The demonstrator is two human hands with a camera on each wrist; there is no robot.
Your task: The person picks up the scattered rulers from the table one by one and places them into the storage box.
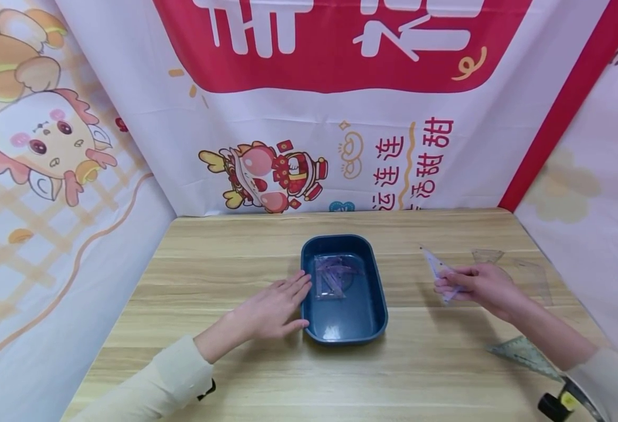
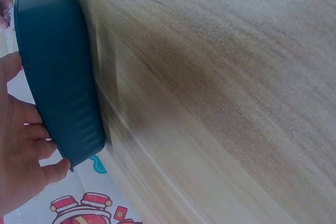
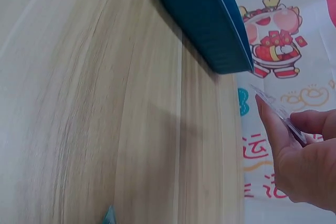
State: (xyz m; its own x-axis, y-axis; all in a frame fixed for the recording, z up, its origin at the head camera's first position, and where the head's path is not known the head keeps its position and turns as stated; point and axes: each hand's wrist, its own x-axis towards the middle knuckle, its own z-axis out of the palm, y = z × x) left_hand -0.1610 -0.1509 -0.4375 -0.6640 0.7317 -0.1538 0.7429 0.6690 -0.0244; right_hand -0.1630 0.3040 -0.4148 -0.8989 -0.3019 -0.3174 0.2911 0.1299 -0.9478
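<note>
A dark blue tray (image 1: pixel 348 337) stands in the middle of the table, with several clear purple-tinted drawing pieces (image 1: pixel 332 278) lying inside. My left hand (image 1: pixel 272 308) rests at its left rim, fingertips and thumb touching the edge; the left wrist view has the same hand (image 2: pixel 26 140) along the rim. To the right of the tray, above the table, my right hand (image 1: pixel 480 287) pinches a clear set square (image 1: pixel 435 266) between thumb and fingers. The right wrist view shows this set square (image 3: pixel 281 114) nearly edge-on.
A greenish set square (image 1: pixel 525 354) lies under the right forearm. Behind the right hand are a small clear piece (image 1: pixel 487 255) and another clear set square (image 1: pixel 536 278). Printed cloth (image 1: pixel 288 117) hangs along the table's far edge and both sides.
</note>
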